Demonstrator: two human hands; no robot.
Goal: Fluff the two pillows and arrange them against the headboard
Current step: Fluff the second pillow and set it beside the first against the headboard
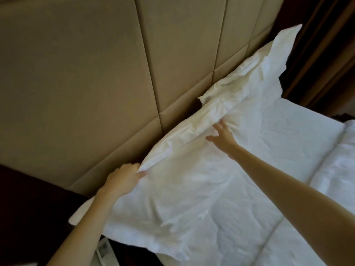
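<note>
Near pillow [172, 189]: white, lying against the headboard [96, 73], long axis running along its foot, from lower left up toward the right.
Far pillow [259, 79]: white too, further up along the headboard, same line, its flange edge poking upward at the far end; the two pillows overlap where they meet.
Left hand [123, 179]: fingers clenched on the near pillow's top corner, right beside the headboard.
Right hand [222, 137]: fingers spread and released, palm down on the fabric near the join of the pillows.
Surface: bed [288, 141] with a white sheet, creased; folded duvet [336, 169] off to the right.
Room: beige padded headboard panels, dark wood trim [326, 54] at right.
Edges: near pillow's lower flange hangs over the bed's side; open sheet lies right of the pillows.
</note>
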